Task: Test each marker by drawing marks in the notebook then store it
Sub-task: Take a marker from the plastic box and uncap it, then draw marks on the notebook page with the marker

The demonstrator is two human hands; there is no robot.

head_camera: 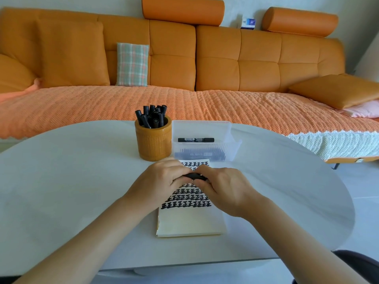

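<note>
An open notebook point(190, 222) lies on the white table point(82, 181), its upper page filled with rows of black marks. Above the page my left hand point(162, 179) and my right hand point(223, 187) both grip one black marker point(194, 176), held level between them; most of it is hidden by my fingers. Behind the notebook stands an orange pen cup point(153, 142) with several black markers point(152, 116) upright in it. To its right a clear plastic box point(205, 138) holds a single black marker point(195, 140) lying flat.
An orange sofa point(205, 64) with a woven cover runs behind the table, with a plaid cushion point(132, 64) on it. The table's rounded edge curves down on the right, with pale floor beyond it.
</note>
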